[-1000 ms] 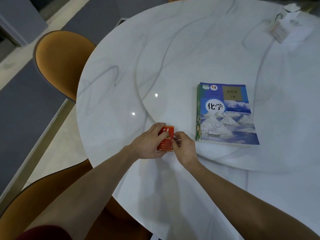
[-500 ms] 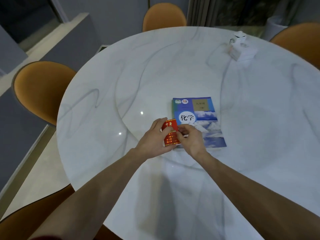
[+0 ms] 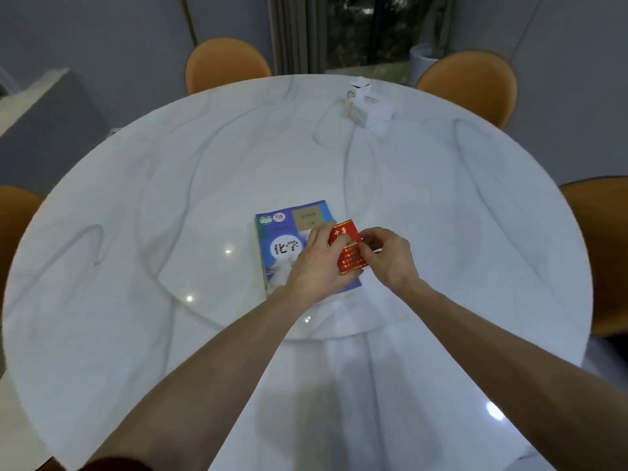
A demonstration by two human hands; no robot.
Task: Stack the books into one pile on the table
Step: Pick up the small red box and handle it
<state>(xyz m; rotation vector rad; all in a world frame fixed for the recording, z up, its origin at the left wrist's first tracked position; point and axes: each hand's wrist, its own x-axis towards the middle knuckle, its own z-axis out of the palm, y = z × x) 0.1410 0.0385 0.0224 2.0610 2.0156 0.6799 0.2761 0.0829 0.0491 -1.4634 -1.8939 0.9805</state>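
Observation:
A blue textbook (image 3: 282, 239) with a snowy-mountain cover lies on top of a thin pile of books near the middle of the round white marble table (image 3: 170, 198). A small red box (image 3: 350, 248) with gold lettering is held just above the pile's right edge. My left hand (image 3: 319, 263) grips the box from the left, with the thumb across its front. My right hand (image 3: 387, 254) pinches its right side. My left hand covers the lower right part of the blue cover.
A white box with small items on it (image 3: 368, 103) stands at the table's far side. Orange chairs (image 3: 226, 64) ring the table, one more at the far right (image 3: 470, 85), one at each side. A raised round centre plate (image 3: 441, 300) carries the books.
Both hands have carried the red box from left of the books to over their right edge. The head has lifted, showing more of the table and chairs.

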